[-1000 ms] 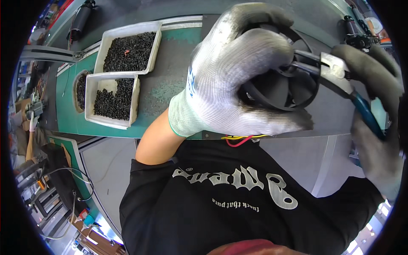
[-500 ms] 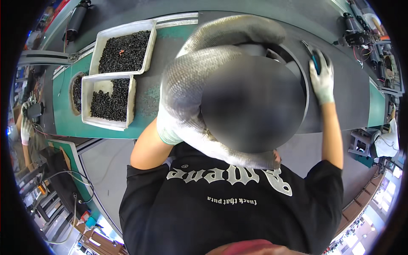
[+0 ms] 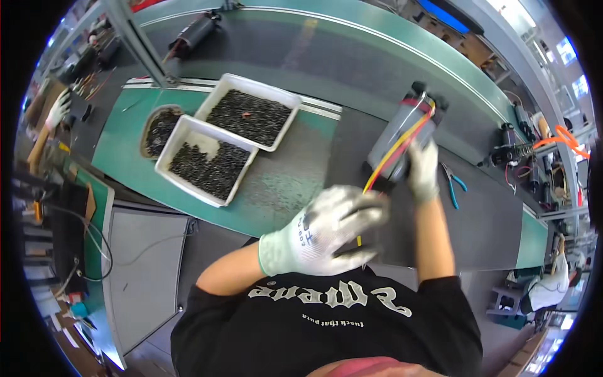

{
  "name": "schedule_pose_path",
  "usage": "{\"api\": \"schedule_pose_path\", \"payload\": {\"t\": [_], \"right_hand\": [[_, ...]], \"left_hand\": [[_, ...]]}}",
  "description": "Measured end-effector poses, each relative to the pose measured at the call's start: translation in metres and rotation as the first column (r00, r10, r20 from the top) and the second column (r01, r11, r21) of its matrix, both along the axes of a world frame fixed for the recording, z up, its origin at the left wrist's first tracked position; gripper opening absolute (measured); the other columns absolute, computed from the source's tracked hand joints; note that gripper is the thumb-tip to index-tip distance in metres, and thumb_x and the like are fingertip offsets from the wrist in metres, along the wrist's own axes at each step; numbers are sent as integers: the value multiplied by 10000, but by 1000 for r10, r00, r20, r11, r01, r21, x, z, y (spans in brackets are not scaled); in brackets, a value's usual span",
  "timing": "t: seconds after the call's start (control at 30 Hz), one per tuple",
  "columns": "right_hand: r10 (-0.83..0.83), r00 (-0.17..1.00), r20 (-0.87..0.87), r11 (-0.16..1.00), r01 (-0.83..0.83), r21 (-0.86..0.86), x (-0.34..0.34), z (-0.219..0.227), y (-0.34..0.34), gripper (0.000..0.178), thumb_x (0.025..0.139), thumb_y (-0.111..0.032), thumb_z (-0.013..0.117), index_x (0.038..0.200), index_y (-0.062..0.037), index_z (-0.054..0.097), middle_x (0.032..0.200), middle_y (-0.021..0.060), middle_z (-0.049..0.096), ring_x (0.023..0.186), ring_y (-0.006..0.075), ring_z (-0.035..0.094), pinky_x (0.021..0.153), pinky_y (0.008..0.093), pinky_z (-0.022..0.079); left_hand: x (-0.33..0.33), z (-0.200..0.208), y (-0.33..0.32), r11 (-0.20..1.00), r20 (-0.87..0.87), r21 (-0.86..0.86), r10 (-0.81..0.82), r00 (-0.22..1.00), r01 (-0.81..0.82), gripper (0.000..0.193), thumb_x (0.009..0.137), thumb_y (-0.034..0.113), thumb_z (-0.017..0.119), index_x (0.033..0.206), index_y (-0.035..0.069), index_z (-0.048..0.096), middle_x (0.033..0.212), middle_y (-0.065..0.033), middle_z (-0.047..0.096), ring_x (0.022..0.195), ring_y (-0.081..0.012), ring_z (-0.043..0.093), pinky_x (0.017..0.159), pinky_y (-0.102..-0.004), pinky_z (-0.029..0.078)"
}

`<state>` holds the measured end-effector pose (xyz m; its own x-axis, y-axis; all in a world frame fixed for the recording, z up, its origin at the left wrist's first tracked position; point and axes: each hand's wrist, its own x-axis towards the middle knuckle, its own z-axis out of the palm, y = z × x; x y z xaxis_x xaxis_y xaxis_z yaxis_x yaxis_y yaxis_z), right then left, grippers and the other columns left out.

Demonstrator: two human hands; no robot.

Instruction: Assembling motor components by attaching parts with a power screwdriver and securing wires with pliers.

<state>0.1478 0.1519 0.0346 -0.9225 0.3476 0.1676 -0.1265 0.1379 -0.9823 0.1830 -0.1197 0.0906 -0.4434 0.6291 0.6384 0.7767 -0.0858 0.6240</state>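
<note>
A grey cylindrical motor [image 3: 397, 133] with red and yellow wires [image 3: 402, 147] lies on the dark conveyor belt [image 3: 352, 69]. My right hand [image 3: 423, 171], in a white glove, grips its near end. The wires run down from the motor toward my left hand [image 3: 321, 230], also gloved and blurred by motion. Its fingers are curled over the wire ends just above the belt's near edge. What else lies under that hand is hidden. Teal-handled pliers [image 3: 453, 184] lie on the belt just right of my right hand.
Two white trays [image 3: 284, 99] [image 3: 168, 164] of small black parts and a round bowl [image 3: 149, 120] of the same sit on the green bench to the left. More motors [image 3: 195, 32] and wired parts [image 3: 512, 151] stand along the belt. Other people's gloved hands [image 3: 58, 108] show at the rim.
Both hands have dropped from close to the camera down to the belt. The black ring part is out of sight, the pliers now lie on the belt, and my right hand is on the motor.
</note>
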Motion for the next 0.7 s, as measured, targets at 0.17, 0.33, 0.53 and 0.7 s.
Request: {"api": "schedule_pose_path", "payload": {"t": [0.17, 0.33, 0.53, 0.7], "right_hand": [[-47, 976, 214, 968, -8, 250, -160, 33, 77, 665, 745, -488, 742, 1119, 51, 629, 1027, 163, 664, 901, 225, 637, 780, 349, 486], [-484, 836, 257, 505, 26, 863, -269, -40, 206, 571, 849, -481, 619, 1167, -8, 644, 1037, 199, 672, 973, 293, 634, 893, 410, 459], [108, 967, -231, 458, 157, 875, -301, 52, -54, 436, 889, -357, 498, 1090, 2, 643, 1057, 260, 643, 1008, 426, 599, 889, 423, 477], [687, 666, 292, 523, -731, 437, -347, 27, -325, 419, 881, -295, 504, 1173, -25, 637, 1113, 185, 670, 1004, 245, 640, 889, 330, 483]], "left_hand": [[33, -36, -56, 994, 120, -59, 99, 988, -92, 222, 761, 73, 689, 964, 4, 629, 970, -117, 646, 860, -303, 633, 761, -396, 497], [33, -26, -133, 931, -32, -5, 365, 931, -365, 104, 773, 89, 649, 837, 9, 632, 849, -109, 653, 739, -269, 636, 672, -370, 507], [-42, -45, -316, -182, 135, -147, 970, -201, -972, 248, 922, 206, 527, 1020, -3, 616, 975, -178, 642, 889, -295, 611, 822, -340, 473], [-146, -140, -416, -494, -343, -509, 868, -360, -705, 539, 925, 376, 489, 1380, 95, 432, 1431, -234, 385, 1339, -406, 331, 1121, -456, 271]]}}
